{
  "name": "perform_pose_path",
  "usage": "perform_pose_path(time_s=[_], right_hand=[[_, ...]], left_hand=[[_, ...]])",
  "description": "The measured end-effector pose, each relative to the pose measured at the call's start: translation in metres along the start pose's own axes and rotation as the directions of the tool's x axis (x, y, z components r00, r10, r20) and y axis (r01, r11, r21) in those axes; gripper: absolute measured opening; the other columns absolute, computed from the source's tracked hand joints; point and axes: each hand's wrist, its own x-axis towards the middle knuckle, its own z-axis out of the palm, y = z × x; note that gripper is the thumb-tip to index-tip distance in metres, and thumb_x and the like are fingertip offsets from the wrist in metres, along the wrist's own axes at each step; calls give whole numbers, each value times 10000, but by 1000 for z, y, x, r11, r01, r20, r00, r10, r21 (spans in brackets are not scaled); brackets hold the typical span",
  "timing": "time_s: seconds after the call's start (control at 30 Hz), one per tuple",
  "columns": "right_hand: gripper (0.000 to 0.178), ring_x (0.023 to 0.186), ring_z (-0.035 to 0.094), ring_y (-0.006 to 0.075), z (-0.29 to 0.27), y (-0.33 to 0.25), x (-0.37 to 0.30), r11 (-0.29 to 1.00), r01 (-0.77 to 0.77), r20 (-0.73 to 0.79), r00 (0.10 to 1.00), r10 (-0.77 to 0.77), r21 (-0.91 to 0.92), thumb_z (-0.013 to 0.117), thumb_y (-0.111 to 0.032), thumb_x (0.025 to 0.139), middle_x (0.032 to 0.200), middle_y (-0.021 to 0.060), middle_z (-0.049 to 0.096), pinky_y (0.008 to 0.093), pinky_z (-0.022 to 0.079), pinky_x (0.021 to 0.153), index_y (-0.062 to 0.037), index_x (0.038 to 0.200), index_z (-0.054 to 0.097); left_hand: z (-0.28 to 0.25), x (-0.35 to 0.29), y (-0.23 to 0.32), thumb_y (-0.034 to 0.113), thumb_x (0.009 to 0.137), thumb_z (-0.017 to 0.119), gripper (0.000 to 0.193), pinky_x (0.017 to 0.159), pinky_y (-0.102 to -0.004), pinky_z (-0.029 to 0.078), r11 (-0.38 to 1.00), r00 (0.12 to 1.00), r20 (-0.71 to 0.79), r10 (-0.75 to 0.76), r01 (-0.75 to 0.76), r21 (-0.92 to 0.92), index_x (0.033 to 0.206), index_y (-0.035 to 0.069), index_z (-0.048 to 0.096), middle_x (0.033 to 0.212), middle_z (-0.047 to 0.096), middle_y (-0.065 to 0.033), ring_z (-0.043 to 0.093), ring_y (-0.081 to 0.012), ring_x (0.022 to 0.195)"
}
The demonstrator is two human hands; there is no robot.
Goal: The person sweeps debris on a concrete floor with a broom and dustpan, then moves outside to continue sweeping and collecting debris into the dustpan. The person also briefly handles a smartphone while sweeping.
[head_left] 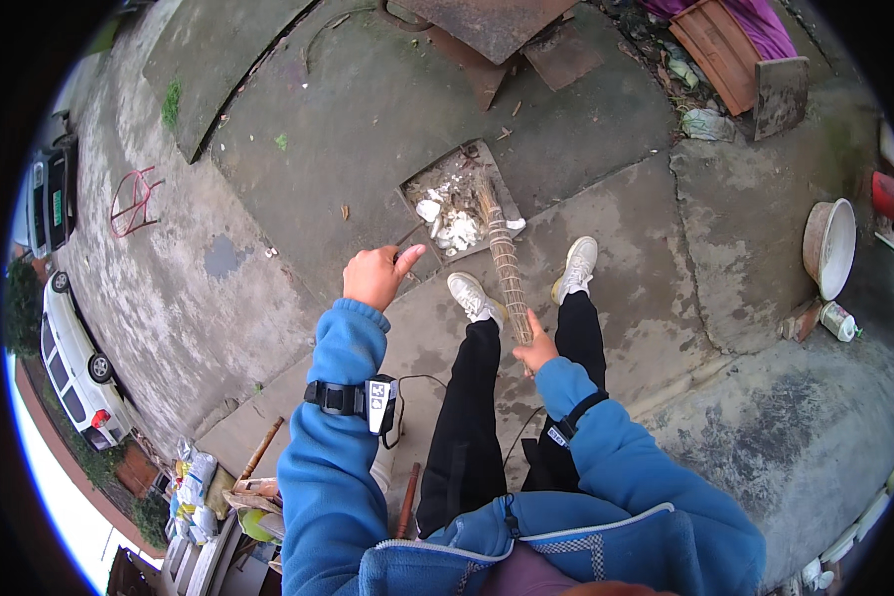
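Note:
My right hand (536, 348) is closed around the bound handle of a short twig broom (505, 260). The broom's brush end lies over the right side of a square metal dustpan (414, 204). Inside the pan are white broken pieces (457, 230), grey dirt and dry bits; one white piece sits by its right edge. My left hand (373, 278) is to the near left of the pan, fingers curled and thumb stretched out. A thin handle runs from the pan's near left corner to this hand, which grips its end; the fingers partly hide it.
My shoes (474, 295) stand just behind the pan on wet concrete. Rusty metal sheets (492, 30) lie ahead. A brown crate (713, 55) and rubbish are far right, a white basin (830, 248) at right. A red metal frame (134, 202) and parked cars (77, 363) are left.

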Motion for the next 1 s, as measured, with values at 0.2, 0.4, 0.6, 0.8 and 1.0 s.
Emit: perform_pose_path(time_s=[0.2, 0.4, 0.6, 0.8, 1.0], right_hand=[[883, 539, 587, 259, -115, -98, 30, 946, 29, -348, 926, -147, -323, 602, -97, 646, 845, 168, 609, 359, 481, 500, -225, 1358, 95], [839, 910, 556, 349, -148, -206, 133, 624, -146, -463, 800, -382, -768, 584, -159, 697, 997, 216, 564, 408, 434, 813, -207, 1358, 71], [812, 840, 578, 341, -68, -123, 98, 439, -120, -250, 935, -250, -890, 526, -96, 717, 914, 201, 588, 427, 450, 733, -219, 1358, 43], [916, 822, 565, 377, -43, -52, 5, 601, 53, -26, 992, -122, -797, 622, -148, 628, 891, 222, 583, 404, 444, 743, -330, 1344, 80], [895, 876, 557, 378, -100, -123, 40, 651, -98, -369, 882, -294, -753, 606, -160, 649, 924, 227, 577, 413, 447, 773, -300, 1349, 65]], left_hand=[[-9, -14, -24, 582, 767, 445, 577, 548, -426, 440, 996, 998, -11, -64, 63, -59, 643, 41, 603, 558, 548, -180, 548, -364, 586], [-4, -12, -42, 571, 768, 457, 581, 522, -425, 423, 985, 988, -58, -142, 135, -109, 627, 24, 594, 548, 534, -184, 532, -368, 563], [-9, -1, -55, 584, 771, 435, 599, 544, -429, 429, 979, 984, -59, -168, 160, -128, 637, 23, 596, 568, 543, -189, 539, -372, 587], [-11, -4, -66, 596, 772, 419, 608, 568, -435, 433, 977, 987, -16, -160, 156, -147, 655, 28, 601, 587, 553, -190, 547, -370, 611], [-13, -16, -84, 512, 792, 481, 574, 489, -402, 384, 964, 985, -94, -144, 118, -238, 615, -29, 560, 517, 471, -214, 462, -365, 485]])
